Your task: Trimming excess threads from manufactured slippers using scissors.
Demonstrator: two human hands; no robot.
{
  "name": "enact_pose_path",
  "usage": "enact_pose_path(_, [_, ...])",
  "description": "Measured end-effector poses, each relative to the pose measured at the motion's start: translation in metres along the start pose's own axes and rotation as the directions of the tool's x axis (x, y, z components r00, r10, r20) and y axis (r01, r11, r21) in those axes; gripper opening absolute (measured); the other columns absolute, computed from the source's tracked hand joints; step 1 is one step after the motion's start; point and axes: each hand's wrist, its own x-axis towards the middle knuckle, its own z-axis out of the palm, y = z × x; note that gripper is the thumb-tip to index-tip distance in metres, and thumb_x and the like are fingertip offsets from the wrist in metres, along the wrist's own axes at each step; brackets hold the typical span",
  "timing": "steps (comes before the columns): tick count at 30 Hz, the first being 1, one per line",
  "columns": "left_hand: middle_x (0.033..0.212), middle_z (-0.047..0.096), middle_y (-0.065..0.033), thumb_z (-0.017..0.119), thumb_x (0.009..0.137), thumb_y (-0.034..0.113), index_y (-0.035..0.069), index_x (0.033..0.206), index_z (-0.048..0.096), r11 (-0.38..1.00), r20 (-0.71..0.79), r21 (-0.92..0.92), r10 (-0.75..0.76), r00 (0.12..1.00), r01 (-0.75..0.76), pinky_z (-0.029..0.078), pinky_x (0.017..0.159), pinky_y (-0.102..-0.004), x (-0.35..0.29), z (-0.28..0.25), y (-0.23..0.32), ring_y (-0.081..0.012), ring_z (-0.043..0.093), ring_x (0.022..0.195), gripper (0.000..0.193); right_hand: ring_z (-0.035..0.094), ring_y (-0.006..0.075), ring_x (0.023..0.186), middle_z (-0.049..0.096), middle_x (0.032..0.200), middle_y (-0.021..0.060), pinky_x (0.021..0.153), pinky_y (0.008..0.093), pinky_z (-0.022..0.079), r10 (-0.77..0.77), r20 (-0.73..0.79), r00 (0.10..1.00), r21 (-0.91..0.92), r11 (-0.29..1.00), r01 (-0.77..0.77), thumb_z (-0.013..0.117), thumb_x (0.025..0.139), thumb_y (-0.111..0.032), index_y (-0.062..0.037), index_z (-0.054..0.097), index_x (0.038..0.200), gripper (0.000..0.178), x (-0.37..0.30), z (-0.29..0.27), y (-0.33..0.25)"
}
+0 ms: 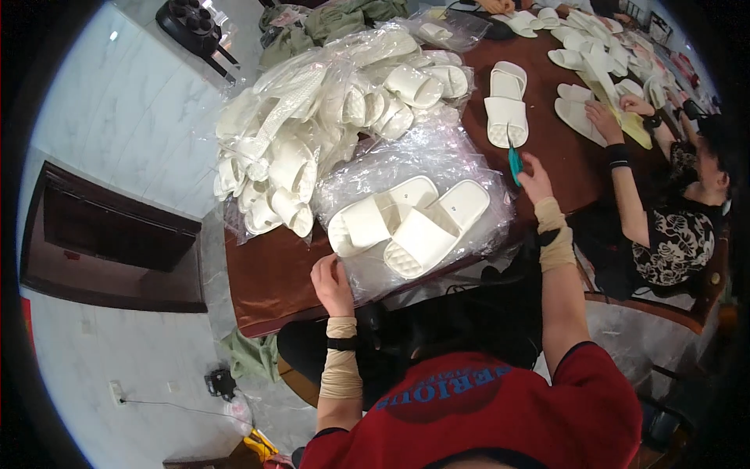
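While a pair of white slippers point(423, 237) lies on clear plastic bags point(453, 152), the left hand point(333, 288) rests at their eight o'clock, fingers half-curled by the plastic's edge, any grip unclear. At two o'clock, the right hand point(536, 181) is partly open beside a teal tool point(515, 166), its hold uncertain; another white slipper point(506, 112) lies at one o'clock.

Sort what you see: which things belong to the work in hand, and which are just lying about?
Apparently in the work: front slippers on clear bags; teal-handled tool at the right hand; slipper at the tool's tip; bagged slippers.

Apparently just lying about: black stool; green cloth.
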Motion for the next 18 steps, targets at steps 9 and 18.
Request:
enact_pose_path(9, [0.104,0.061,-0.0087,0.063,0.083,0.006,0.007,0.100,0.064,0.987,0.225,-0.034,0.162,0.961,-0.158,0.045,0.076,-0.0380,0.039,0.038,0.070,-0.0270,0.058,0.091,0.018,0.056,0.0113,0.066,0.065,0.101,0.0131,0.051,0.0203,0.042,0.038,0.913,0.407,0.319,0.555,-0.768,0.059,0.079,-0.020,-0.0070,0.047,0.122,0.047,-0.036,0.058,-0.186])
enact_pose_path(18, [0.103,0.060,-0.0013,0.067,0.079,0.020,0.015,0.085,0.065,0.947,0.367,0.252,0.096,0.925,-0.198,0.039,0.085,-0.0441,0.083,0.079,0.041,-0.0265,0.054,0.102,0.009,0.067,0.0246,0.070,0.062,0.104,0.0146,0.044,0.0249,0.048,0.026,0.989,0.143,0.116,0.459,-0.881,0.042,0.087,-0.070,-0.0122,0.046,0.116,0.065,-0.069,0.097,-0.176])
